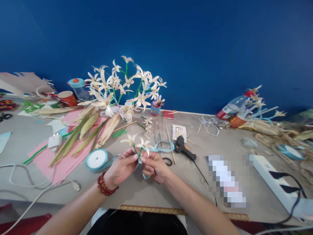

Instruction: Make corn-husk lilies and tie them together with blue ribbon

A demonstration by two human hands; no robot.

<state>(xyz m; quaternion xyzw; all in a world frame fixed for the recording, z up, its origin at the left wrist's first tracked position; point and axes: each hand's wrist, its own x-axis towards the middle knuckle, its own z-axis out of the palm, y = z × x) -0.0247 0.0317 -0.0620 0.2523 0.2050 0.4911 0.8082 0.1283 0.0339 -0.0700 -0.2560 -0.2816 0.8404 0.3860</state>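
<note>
Close together over the table's middle, both my hands pinch the green stems of small cream flowers with narrow curling petals (143, 145). My left hand (125, 164), with a red bead bracelet at the wrist, closes on the stems from the left. From the right, my right hand (154, 165) has its fingers curled round the stems and a light blue ribbon (146, 176). More of this ribbon loops behind the right hand. Just left of my left hand lies a ribbon spool (96, 160) with a white centre. The stems' lower ends are hidden by my fingers.
Behind stands a cup (126, 114) with many similar flowers. A black glue gun (184, 148) and its cord lie to the right, near a white power strip (271, 182). Corn husks (89, 125) rest on pink paper (46, 160) at left. A plastic bottle (232, 106) leans back right.
</note>
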